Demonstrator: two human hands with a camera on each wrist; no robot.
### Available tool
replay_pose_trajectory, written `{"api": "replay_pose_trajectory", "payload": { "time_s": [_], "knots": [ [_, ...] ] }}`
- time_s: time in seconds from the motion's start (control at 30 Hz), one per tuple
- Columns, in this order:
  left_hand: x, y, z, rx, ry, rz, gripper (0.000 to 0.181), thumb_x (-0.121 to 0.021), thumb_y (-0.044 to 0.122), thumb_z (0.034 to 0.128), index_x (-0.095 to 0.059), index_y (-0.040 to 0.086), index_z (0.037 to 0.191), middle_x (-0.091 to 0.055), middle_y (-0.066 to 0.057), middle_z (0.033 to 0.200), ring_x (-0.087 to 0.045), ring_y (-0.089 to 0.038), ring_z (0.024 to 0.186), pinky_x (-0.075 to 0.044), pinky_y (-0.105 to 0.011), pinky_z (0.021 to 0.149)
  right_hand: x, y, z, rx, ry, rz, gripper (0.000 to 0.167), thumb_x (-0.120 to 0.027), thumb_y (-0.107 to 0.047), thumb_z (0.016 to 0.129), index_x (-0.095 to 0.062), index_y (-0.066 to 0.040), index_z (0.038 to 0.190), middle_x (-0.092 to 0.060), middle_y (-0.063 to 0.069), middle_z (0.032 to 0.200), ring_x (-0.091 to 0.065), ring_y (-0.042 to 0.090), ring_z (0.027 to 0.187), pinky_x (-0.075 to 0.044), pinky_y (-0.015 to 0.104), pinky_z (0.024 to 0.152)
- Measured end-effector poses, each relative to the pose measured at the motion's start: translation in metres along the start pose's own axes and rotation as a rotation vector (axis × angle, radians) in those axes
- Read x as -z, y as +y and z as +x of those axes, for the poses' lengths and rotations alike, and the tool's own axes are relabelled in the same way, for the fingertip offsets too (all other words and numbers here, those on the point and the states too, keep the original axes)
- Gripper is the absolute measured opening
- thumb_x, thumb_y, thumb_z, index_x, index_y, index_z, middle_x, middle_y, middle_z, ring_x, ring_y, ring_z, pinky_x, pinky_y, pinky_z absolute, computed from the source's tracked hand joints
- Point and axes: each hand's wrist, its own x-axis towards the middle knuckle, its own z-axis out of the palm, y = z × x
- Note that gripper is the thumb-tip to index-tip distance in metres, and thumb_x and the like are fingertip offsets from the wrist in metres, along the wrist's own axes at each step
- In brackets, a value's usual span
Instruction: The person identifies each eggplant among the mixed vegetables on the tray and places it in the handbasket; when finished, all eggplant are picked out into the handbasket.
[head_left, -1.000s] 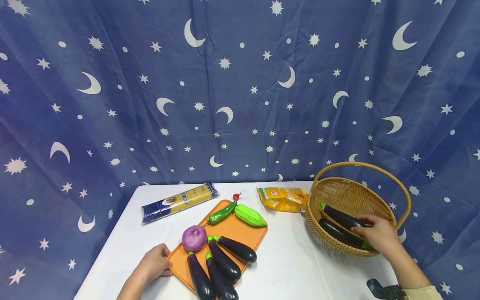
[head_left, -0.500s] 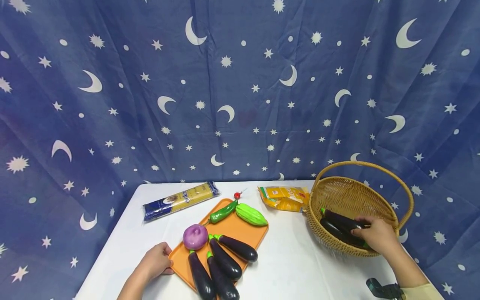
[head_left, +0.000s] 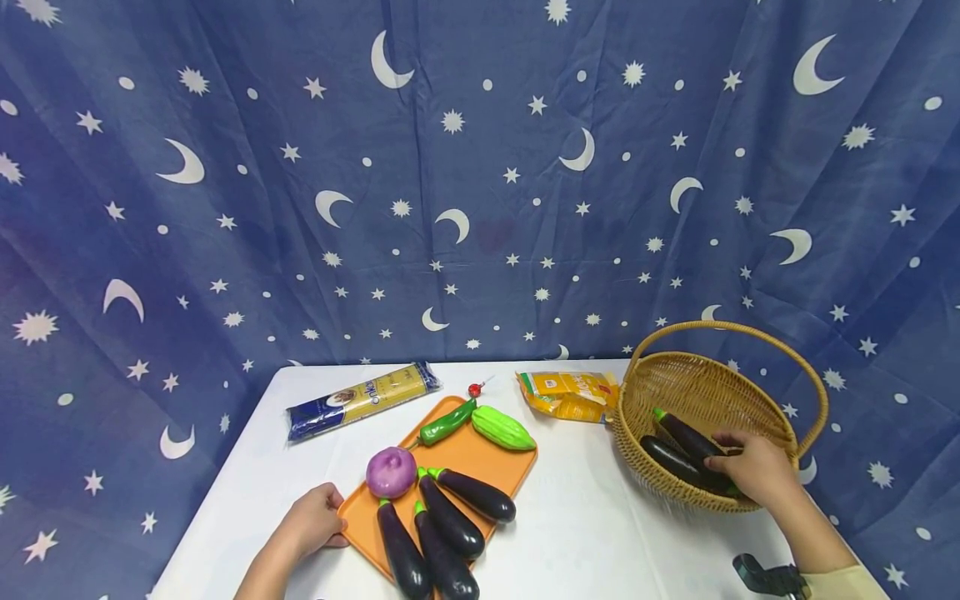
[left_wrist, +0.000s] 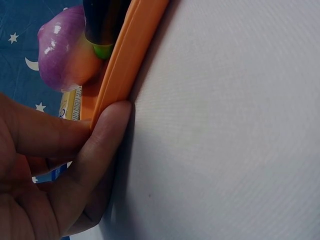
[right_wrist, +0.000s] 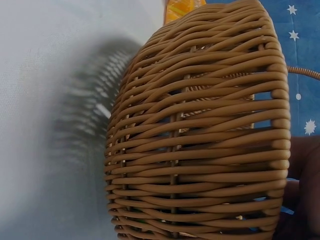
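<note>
At the near left corner of the orange tray point(head_left: 487, 460), my left hand point(head_left: 309, 525) pinches the rim; the left wrist view shows thumb and finger on either side of the tray edge point(left_wrist: 116, 82). On the tray lie several dark eggplants point(head_left: 450, 521), a purple onion point(head_left: 391, 472), a green pepper point(head_left: 447, 423) and a light green ridged vegetable point(head_left: 503, 428). My right hand point(head_left: 757, 471) reaches into the wicker basket point(head_left: 705, 379) and holds an eggplant point(head_left: 684, 435) by its thick end. Beneath that is another eggplant point(head_left: 671, 461). In the right wrist view the basket wall point(right_wrist: 200, 145) hides most of this hand.
A blue and gold pasta packet point(head_left: 363, 402) lies at the back left of the white table point(head_left: 577, 517). Behind the tray is a red lollipop point(head_left: 475, 390). An orange bag point(head_left: 570, 395) touches the basket's left side. The basket handle point(head_left: 750, 332) arches upright.
Inside the basket, the eggplant in my right hand dipped slightly, then its green stem end swung up and right. My left hand keeps its hold on the tray.
</note>
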Motion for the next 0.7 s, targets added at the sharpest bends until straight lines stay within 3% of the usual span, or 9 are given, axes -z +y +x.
{"api": "replay_pose_trajectory", "payload": {
  "time_s": [0.27, 0.5, 0.7],
  "knots": [
    [-0.001, -0.004, 0.001, -0.017, 0.009, -0.016, 0.022, -0.063, -0.013, 0.0759, -0.056, -0.002, 0.094, -0.053, -0.013, 0.079, -0.061, -0.019, 0.060, -0.060, -0.030, 0.057, 0.006, -0.008, -0.003, -0.035, 0.065, 0.012, 0.062, -0.073, -0.026, 0.088, -0.052, 0.011, 0.133, -0.051, 0.041, 0.130, -0.050, 0.059, 0.115, -0.045, 0.070, 0.086],
    [0.000, -0.002, -0.001, -0.025, 0.015, -0.012, 0.022, -0.064, -0.013, 0.0767, -0.056, -0.003, 0.094, -0.052, -0.012, 0.079, -0.060, -0.018, 0.060, -0.060, -0.030, 0.057, 0.008, -0.016, -0.007, 0.034, 0.174, 0.072, 0.059, -0.072, -0.027, 0.090, -0.054, 0.009, 0.133, -0.055, 0.037, 0.130, -0.053, 0.055, 0.115, -0.047, 0.067, 0.086],
    [-0.001, -0.001, -0.001, -0.022, 0.017, -0.007, 0.022, -0.063, -0.013, 0.0766, -0.056, -0.003, 0.094, -0.053, -0.012, 0.078, -0.061, -0.018, 0.060, -0.060, -0.030, 0.056, 0.011, -0.030, -0.010, 0.071, 0.217, 0.111, 0.064, -0.073, -0.035, 0.091, -0.053, 0.007, 0.135, -0.056, 0.035, 0.129, -0.054, 0.053, 0.116, -0.050, 0.064, 0.085]
  ]
}}
